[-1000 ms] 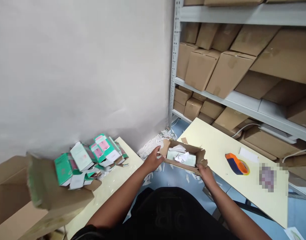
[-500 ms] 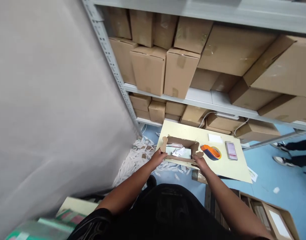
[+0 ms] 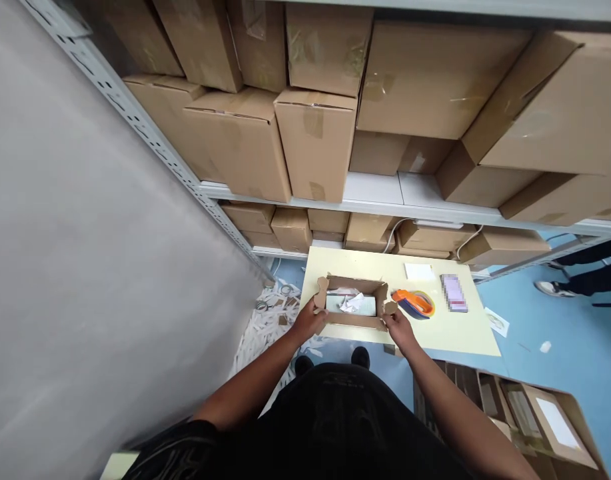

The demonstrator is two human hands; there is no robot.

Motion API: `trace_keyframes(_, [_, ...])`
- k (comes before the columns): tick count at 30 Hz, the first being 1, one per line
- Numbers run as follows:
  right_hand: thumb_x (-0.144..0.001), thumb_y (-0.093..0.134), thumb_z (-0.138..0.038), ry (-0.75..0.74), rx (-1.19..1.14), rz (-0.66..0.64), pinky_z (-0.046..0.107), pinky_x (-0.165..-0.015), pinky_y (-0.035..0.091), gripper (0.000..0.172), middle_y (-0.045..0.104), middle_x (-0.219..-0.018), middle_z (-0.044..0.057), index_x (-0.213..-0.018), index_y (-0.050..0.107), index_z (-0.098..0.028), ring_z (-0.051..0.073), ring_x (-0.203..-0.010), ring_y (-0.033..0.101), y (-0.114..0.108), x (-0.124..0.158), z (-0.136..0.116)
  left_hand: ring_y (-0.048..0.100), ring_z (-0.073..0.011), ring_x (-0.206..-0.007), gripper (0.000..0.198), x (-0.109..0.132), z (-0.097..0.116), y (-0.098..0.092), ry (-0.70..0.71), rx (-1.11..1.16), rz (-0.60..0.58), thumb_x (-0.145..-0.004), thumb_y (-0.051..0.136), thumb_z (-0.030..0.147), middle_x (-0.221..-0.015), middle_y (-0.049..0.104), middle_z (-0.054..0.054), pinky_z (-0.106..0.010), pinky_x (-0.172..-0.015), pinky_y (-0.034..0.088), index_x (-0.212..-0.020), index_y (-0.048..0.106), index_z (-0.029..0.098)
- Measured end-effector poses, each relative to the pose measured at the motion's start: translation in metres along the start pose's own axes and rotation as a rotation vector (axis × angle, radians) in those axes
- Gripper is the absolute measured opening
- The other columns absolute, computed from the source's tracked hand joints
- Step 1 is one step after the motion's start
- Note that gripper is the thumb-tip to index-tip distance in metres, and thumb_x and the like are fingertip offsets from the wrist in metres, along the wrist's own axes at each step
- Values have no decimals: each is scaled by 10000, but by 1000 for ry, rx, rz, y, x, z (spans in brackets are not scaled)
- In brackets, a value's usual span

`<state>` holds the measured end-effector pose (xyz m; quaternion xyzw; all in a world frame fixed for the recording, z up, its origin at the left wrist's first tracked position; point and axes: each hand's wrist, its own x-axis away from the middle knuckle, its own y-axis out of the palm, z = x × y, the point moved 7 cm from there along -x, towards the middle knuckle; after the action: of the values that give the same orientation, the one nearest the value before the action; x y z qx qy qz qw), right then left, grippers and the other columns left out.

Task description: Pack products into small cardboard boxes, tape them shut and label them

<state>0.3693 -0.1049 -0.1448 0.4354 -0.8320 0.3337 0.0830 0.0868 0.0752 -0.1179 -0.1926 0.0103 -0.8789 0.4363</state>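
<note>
An open cardboard box [image 3: 356,321] sits at the near left part of a pale yellow table. Inside it lie a light green flat item [image 3: 368,307] and crumpled white paper [image 3: 352,303]. My left hand [image 3: 309,320] is closed on the box's left end by a torn flap. At the right end, my right hand [image 3: 398,327] grips the box near its other flap. Just right of the box rests an orange and dark blue tape dispenser [image 3: 414,303].
The yellow table [image 3: 455,337] also bears a white card [image 3: 419,271] and a blurred purple pack [image 3: 454,293]. Behind stand shelves of cardboard boxes [image 3: 315,143]. Paper strips [image 3: 255,337] litter the floor at left. An open carton [image 3: 570,400] stands lower right; another person's legs [image 3: 592,273] show far right.
My view has shifted, bringing the shelves closer. The box appears set squarer on the table, with both hands still at its ends.
</note>
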Motion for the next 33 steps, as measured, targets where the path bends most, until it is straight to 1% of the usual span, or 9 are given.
trace_keyframes(4, [-973,478,-456,-406,9,-43,473,-1120,467,601,515,-1568,107,-1537,478,-250,283,-1387,543,-3,4,-20,466,-283,-1454,626,4,12,-4,190,23,76,-971,548,464,-1595,481,-104,-428,-1209,366,-1537,465,208])
trace_keyframes(7, [-1017,462,-438,-768,248,-207,558,-1214,348,516,452,-1621,95,-1496,559,-274,309,-1485,428,8,14,-41,420,-315,-1486,630,7,22,0,292,12,76,-1007,487,558,-1597,479,-107,-484,-1258,286,-1528,502,205])
trace_keyframes(10, [-995,538,-502,-937,489,-335,608,-1224,308,581,464,-1608,122,-1525,526,-267,343,-1466,450,14,18,-48,439,-324,-1472,631,12,29,5,354,-68,78,-1036,427,559,-1590,485,-117,-516,-1249,305,-1558,467,207])
trace_keyframes(14, [-952,594,-563,-966,540,-269,563,-1171,413,747,456,-1605,148,-1594,403,-234,352,-1452,457,5,19,-49,407,-306,-1484,545,21,43,23,502,-397,-37,-1028,482,471,-1554,530,-105,-521,-1243,309,-1518,521,237])
trace_keyframes(16, [-942,604,-568,-945,528,-171,535,-1105,486,712,512,-1534,172,-1543,461,-215,356,-1378,522,2,21,-48,466,-292,-1437,452,21,47,30,527,-547,-86,-1021,504,428,-1462,617,-103,-519,-1224,325,-1415,622,239])
trace_keyframes(20, [-965,560,-546,-858,503,26,509,-965,564,523,607,-1270,184,-1344,593,-187,343,-1146,629,5,23,-49,622,-283,-1233,333,11,53,29,463,-655,-63,-1018,510,404,-1269,730,-109,-473,-1098,431,-1175,742,223])
trace_keyframes(23, [-996,502,-515,-822,458,105,527,-1033,522,551,564,-1353,199,-1426,510,-171,354,-1256,561,9,18,-54,661,-273,-1097,298,6,56,27,403,-660,-54,-1020,503,401,-1109,765,-85,-428,-1026,461,-1089,742,237])
trace_keyframes(27, [-1041,411,-475,-755,427,85,523,-1049,494,486,635,-1289,160,-1430,500,-196,328,-1212,577,13,3,-58,660,-267,-1110,348,10,57,18,357,-651,-33,-1036,457,430,-1192,708,-91,-383,-953,504,-1261,632,229])
trace_keyframes(33, [-1029,425,-530,-596,397,172,405,-832,528,363,616,-1107,123,-1100,595,-217,284,-1019,611,10,-17,-64,686,-231,-1028,408,1,66,-3,335,-678,15,-994,523,403,-1307,603,-84,-374,-892,557,-1371,529,247])
